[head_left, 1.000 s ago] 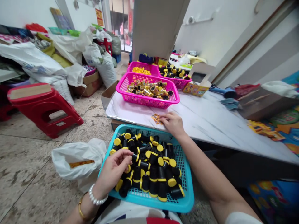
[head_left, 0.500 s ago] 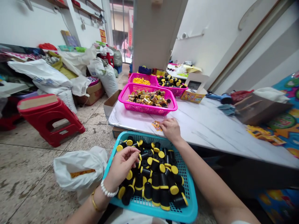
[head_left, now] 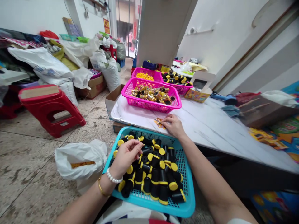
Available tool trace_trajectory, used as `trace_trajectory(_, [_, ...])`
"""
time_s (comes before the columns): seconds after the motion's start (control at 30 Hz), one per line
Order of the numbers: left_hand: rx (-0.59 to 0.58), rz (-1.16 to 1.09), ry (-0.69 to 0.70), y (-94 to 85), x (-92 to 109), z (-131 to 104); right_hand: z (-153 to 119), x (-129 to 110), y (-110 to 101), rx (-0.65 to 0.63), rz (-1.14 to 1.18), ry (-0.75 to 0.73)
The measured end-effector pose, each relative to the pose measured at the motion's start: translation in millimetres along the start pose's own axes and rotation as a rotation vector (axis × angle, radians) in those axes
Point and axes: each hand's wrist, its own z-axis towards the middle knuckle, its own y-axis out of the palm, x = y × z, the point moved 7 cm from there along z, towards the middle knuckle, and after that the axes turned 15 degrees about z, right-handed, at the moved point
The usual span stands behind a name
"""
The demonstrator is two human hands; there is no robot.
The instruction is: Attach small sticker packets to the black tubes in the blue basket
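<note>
A blue basket (head_left: 191, 199) full of black cylinders with yellow caps (head_left: 154, 161) rests at my lap. Above its left part is my left hand (head_left: 128, 154), thumb and fingertips pressed together; whatever they pinch is too small to make out. On the white table (head_left: 205, 124), my right hand (head_left: 173, 125) has its fingertips down on a small pile of orange stickers (head_left: 159, 122). Just beyond stands a pink basket (head_left: 151, 106) of cylinders wrapped in orange labels (head_left: 151, 95).
Farther back are a pink basket of yellow pieces (head_left: 144, 76), another of black cylinders (head_left: 176, 77) and a small open box (head_left: 197, 94). On the floor at left are a red stool (head_left: 52, 109) and an open white bag (head_left: 80, 158). Orange packets (head_left: 266, 137) lie at right.
The view has shifted slightly, so the scene sits a little differently. My left hand stays pinched over the blue basket, and my right hand remains at the stickers.
</note>
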Motion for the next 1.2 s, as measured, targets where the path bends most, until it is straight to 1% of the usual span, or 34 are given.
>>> trace_trajectory(0.1, [0.01, -0.024, 0.002, 4.6, 2.0, 0.0, -12.1, -26.0, -9.3, 0.181, 0.11, 0.029])
trace_trajectory(0.13, [0.025, -0.03, 0.007, 5.3, 3.3, 0.4, -20.0, -38.6, -9.0, 0.209, 0.167, 0.035])
trace_trajectory(0.17, [0.043, -0.034, 0.013, 5.6, 4.6, 0.8, -29.6, -52.2, -5.8, 0.207, 0.231, 0.041])
trace_trajectory(0.2, [0.058, -0.038, 0.022, 5.9, 5.5, 1.1, -40.3, -66.4, 0.2, 0.172, 0.298, 0.043])
trace_trajectory(0.27, [0.067, -0.044, 0.046, 6.9, 6.0, 0.9, -63.9, -91.4, 16.7, 0.057, 0.424, 0.067])
trace_trajectory(0.3, [0.059, -0.041, 0.055, 7.9, 5.1, 0.1, -75.8, -100.3, 24.9, 0.007, 0.482, 0.094])
trace_trajectory(0.37, [0.043, -0.023, 0.063, 8.7, 1.2, -2.7, -96.2, -109.2, 38.2, -0.045, 0.583, 0.176])
trace_trajectory(0.47, [0.04, 0.008, 0.027, 6.9, -8.6, -8.0, -113.7, -105.6, 49.1, -0.037, 0.734, 0.327])
trace_trajectory(0.53, [0.052, 0.014, 0.004, 4.5, -13.6, -10.3, -118.5, -97.2, 52.6, -0.009, 0.837, 0.447])
trace_trajectory(0.57, [0.056, 0.012, 0.001, 3.7, -14.9, -10.9, -120.3, -92.9, 55.6, -0.023, 0.875, 0.519])
trace_trajectory(0.63, [0.056, 0.0, 0.012, 3.2, -15.0, -11.4, -124.8, -87.9, 65.1, -0.136, 0.902, 0.659])
trace_trajectory(0.7, [0.062, -0.016, 0.039, 3.1, -12.5, -12.5, -129.3, -87.7, 71.9, -0.256, 0.873, 0.727])
trace_trajectory(0.73, [0.081, -0.02, 0.052, 2.0, -10.8, -13.8, -130.2, -88.4, 72.3, -0.273, 0.851, 0.723])
trace_trajectory(0.77, [0.109, -0.021, 0.06, 0.4, -9.2, -15.8, -130.0, -89.1, 70.5, -0.252, 0.829, 0.701])
trace_trajectory(0.87, [0.187, 0.001, 0.058, -4.0, -5.2, -25.6, -129.6, -91.1, 63.2, -0.147, 0.765, 0.625])
trace_trajectory(0.93, [0.199, 0.036, 0.051, -3.8, -2.9, -32.9, -131.3, -92.0, 61.5, -0.122, 0.717, 0.602])
trace_trajectory(1.03, [0.197, 0.07, 0.064, -1.2, 0.3, -41.3, -133.3, -94.4, 60.5, -0.121, 0.632, 0.553])
trace_trajectory(1.2, [0.229, 0.122, 0.092, -0.4, 2.4, -46.1, -133.9, -98.6, 59.8, -0.109, 0.544, 0.452])
